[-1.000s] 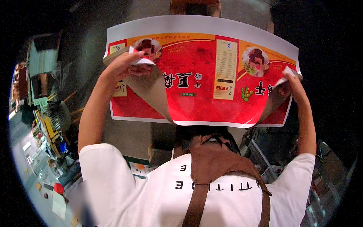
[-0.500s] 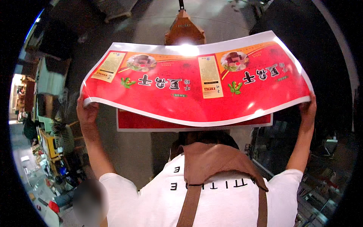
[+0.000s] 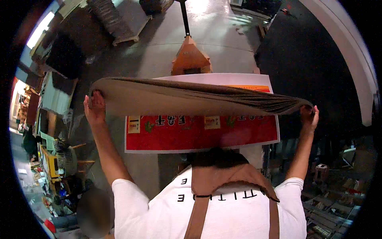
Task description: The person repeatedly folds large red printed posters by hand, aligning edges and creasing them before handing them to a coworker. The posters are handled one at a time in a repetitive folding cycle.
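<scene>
Between my raised hands stretches a wide, bowed paper sheet (image 3: 171,99), held level above a stack of red printed sheets (image 3: 199,137). Its plain brownish-grey side faces me, and dark, fanned lines along its far edge look like several layers, though I cannot tell how many. My left hand (image 3: 95,109) grips its left end. At the right end, my right hand (image 3: 309,115) has its fingers closed round the curled edge. The held sheet hides the middle of the printed sheets below, whose white far border and red near part show.
An orange pallet jack (image 3: 191,55) with a black handle stands just beyond the stack. Wrapped pallet loads (image 3: 123,20) are at the far left. A large dark surface (image 3: 306,63) rises on the right. Shelves and clutter (image 3: 55,159) line the left side.
The held sheet has tipped, so its red printed face is out of sight and its plain side shows. Both hands have come slightly inward and lower, and more of the printed stack is visible.
</scene>
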Demonstrator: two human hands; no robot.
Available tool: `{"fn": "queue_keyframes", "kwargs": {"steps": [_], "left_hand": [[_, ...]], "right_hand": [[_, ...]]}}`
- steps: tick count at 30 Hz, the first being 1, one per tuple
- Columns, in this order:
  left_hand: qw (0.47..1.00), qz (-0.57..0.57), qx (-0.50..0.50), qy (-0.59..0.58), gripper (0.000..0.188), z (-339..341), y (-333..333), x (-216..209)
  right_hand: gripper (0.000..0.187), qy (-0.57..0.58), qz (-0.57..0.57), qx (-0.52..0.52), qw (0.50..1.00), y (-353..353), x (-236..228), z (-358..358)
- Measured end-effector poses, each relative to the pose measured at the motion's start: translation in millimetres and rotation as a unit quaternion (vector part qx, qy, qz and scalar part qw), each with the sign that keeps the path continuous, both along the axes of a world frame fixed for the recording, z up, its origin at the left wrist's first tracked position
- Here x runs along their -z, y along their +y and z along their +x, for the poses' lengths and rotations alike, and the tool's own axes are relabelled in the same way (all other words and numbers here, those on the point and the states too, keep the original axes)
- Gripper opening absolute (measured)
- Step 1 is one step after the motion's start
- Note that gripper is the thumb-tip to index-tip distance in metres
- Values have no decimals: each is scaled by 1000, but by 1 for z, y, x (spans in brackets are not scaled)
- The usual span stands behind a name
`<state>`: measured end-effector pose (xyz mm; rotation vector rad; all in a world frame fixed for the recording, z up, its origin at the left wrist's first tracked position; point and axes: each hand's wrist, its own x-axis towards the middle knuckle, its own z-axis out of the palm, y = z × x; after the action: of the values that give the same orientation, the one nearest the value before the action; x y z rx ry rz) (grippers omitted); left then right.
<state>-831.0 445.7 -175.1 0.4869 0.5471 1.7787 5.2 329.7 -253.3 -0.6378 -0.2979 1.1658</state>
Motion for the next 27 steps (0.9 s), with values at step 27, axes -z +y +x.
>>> {"fn": "queue_keyframes", "kwargs": {"steps": [27], "left_hand": [[872, -180, 119, 439, 47, 42, -68, -70]], "right_hand": [[33, -211, -178, 181, 944, -74, -78, -155]]}}
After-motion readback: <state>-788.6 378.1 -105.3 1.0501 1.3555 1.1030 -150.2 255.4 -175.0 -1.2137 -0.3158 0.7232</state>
